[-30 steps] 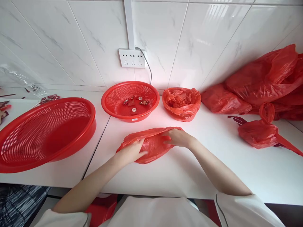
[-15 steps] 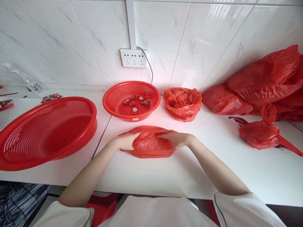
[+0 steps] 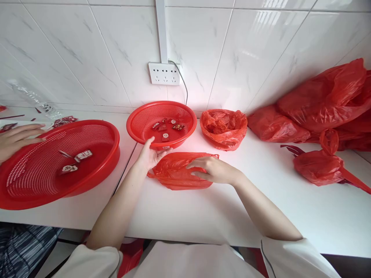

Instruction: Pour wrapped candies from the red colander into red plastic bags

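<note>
White smooth tabletop (image 3: 185,218): it is stretching out in front of the bag, nearest to us.
Flat red thin-plastic bag (image 3: 176,177): it is lying crumpled on the tabletop between our hands, and we are taking it as our landmark.
Right hand (image 3: 213,170): we are holding it over the bag's right part, palm down, fingers loosely bent; we cannot tell whether they are pinching any film.
Left hand (image 3: 149,156): we are holding it at the bag's left end, fingers spread, gripping nothing that we can see.
Bag step: we are, in our judgement, handling the bag's loose plastic, with one hand over it and one beside it.
Next touch: we are judging that it calls for a light pinch, since such film is likely slipping and folding easily.
Large red perforated plastic basket (image 3: 95,181): it is standing left of the bag, holding small red-and-white packets (image 3: 84,155); a co-worker's hand (image 3: 20,139) is showing at its far-left side.
Smaller red perforated round basket (image 3: 145,116): it is standing just behind the bag, holding small red wrapped pieces (image 3: 165,136).
Bunched red plastic bag (image 3: 223,135): it is sitting behind the bag, to its right.
</note>
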